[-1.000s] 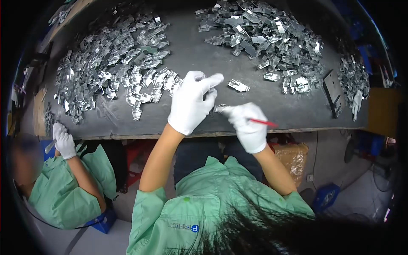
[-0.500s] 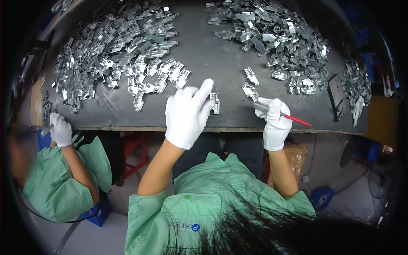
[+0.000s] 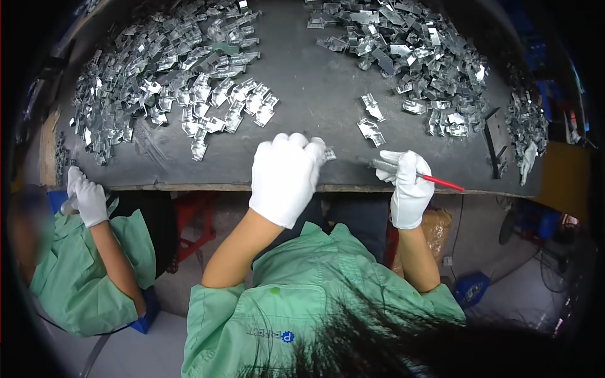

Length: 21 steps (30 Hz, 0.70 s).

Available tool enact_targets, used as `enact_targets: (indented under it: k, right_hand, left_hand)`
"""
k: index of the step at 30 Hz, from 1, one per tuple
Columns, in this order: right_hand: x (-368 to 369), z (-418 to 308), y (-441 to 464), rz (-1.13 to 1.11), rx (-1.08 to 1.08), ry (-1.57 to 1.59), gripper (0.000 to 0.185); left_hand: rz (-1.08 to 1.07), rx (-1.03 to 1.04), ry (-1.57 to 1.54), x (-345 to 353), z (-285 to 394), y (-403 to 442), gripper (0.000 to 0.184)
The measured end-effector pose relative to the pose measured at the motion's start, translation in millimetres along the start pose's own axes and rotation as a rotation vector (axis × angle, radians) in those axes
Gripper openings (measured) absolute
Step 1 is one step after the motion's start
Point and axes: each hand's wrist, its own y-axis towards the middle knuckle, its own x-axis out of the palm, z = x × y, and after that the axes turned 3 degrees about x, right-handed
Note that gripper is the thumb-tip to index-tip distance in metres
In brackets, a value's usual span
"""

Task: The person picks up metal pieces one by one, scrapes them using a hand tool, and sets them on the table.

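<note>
My left hand [image 3: 287, 179], in a white glove, is closed with its fingers curled. A small shiny metal bracket [image 3: 329, 154] pokes out by its fingertips, mostly hidden by the glove. Also gloved, my right hand [image 3: 409, 189] is closed round a slim tool [image 3: 444, 183]. Its red end sticks out to the right, and a grey part shows to the left of the fingers; its exact kind cannot be made out. Two loose metal brackets [image 3: 372, 120] lie on the dark table just beyond my right hand.
Heaps of similar metal brackets cover the left [image 3: 157, 69] and right [image 3: 416, 57] of the table [image 3: 296, 75]. A dark metal bar [image 3: 496, 143] lies at the right. On the left, a co-worker's gloved hands [image 3: 90, 200] are at the table edge.
My left hand has curled over the bracket, which has turned from upright to slanting and is now more hidden. My right hand has shifted slightly towards me with the tool.
</note>
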Motion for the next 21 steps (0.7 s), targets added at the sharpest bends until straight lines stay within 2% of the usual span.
enact_targets:
  k: [3,6,9,11,14,17,21]
  right_hand:
    - [-1.0,0.7,-1.9,-0.035,-0.034,-0.115,0.032]
    - [0.5,-3.6,-3.3,-0.058,-0.048,-0.183,0.029]
    - [-0.9,-7.4,-4.8,-0.081,-0.047,-0.249,0.029]
    - [3.4,-9.4,-6.1,-0.07,-0.021,-0.237,0.028]
    - [6.7,-8.5,-0.8,-0.142,-0.166,-0.36,0.021]
    - [13.8,-14.0,7.2,-0.201,-0.58,-0.663,0.015]
    - [20.7,-14.9,6.6,-0.203,-0.691,-0.879,0.01]
  left_hand:
    - [-0.043,0.227,-0.015,4.4,-12.4,8.8,0.03]
    - [0.116,0.302,0.006,4.2,-15.8,16.2,0.033]
    - [0.089,0.164,-0.123,-0.3,-17.7,10.3,0.038]
    - [0.11,0.201,-0.122,10.6,-24.5,6.5,0.037]
    - [0.11,0.277,-0.117,14.6,-29.7,10.3,0.03]
    - [0.11,0.325,-0.132,21.1,-31.3,17.6,0.025]
    - [0.132,0.366,-0.159,27.2,-34.5,21.7,0.023]
